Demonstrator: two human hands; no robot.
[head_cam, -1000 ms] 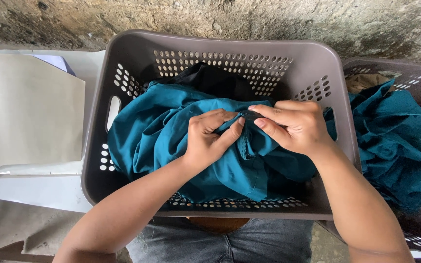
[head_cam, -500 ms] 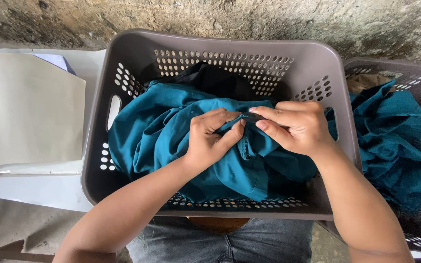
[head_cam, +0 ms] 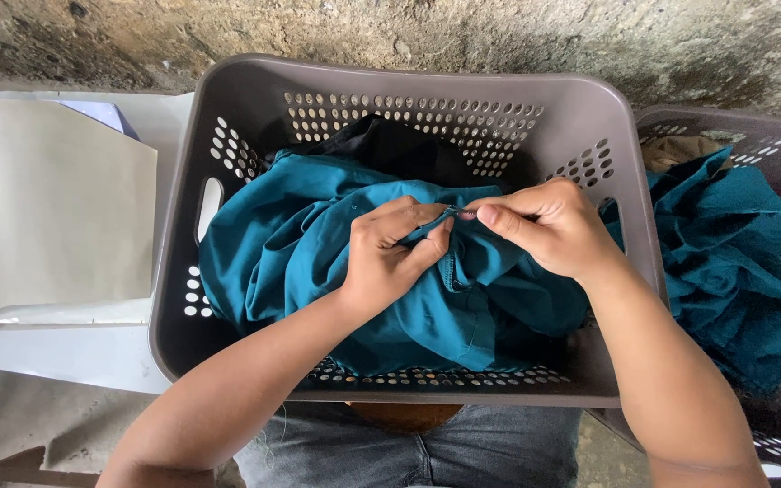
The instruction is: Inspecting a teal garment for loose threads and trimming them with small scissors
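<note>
A home laundry spot: clothes-filled laundry baskets (head_cam: 228,108) against a rough wall (head_cam: 499,36).

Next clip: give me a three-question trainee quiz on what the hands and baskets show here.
1. True or false: both hands pinch the teal garment.
2. What dark item lies behind it in the grey basket?
3. The second basket sits on which side: A left, B right?

Key:
1. True: left hand and right hand pinch one fold together.
2. A black cloth.
3. B; it holds more teal cloth.
</note>
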